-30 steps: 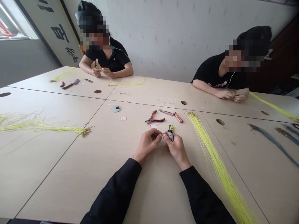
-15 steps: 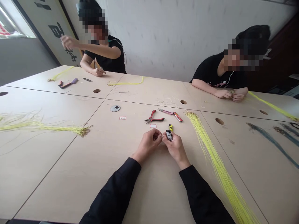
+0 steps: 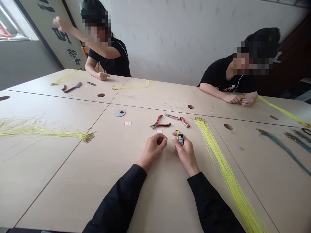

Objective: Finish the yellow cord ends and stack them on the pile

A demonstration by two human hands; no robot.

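Note:
My right hand [image 3: 186, 152] is closed around a small lighter [image 3: 180, 139] with a black top and a pale printed body. Just behind it a small yellow-and-black item [image 3: 177, 131] shows in part on the table. My left hand [image 3: 154, 147] is pinched, thumb against forefinger; whatever lies between the fingertips is too small to make out. A narrow gap separates the two hands. Ahead of them lie red-handled pliers [image 3: 160, 123], their handles spread, and a white label with a red border [image 3: 159, 131].
Right of my hands stretches a long bundle of yellow cords [image 3: 223, 158]; another bundle of yellow cords [image 3: 60, 134] lies left. A pink-handled tool [image 3: 172, 116] touches a red stick-like item [image 3: 185, 122]. Two people sit across the table [image 3: 109, 194]. Blue-grey cords [image 3: 282, 145] lie far right.
My right hand has moved slightly right with the lighter, away from my left fingertips. The left co-worker's raised arm has swung further up and left.

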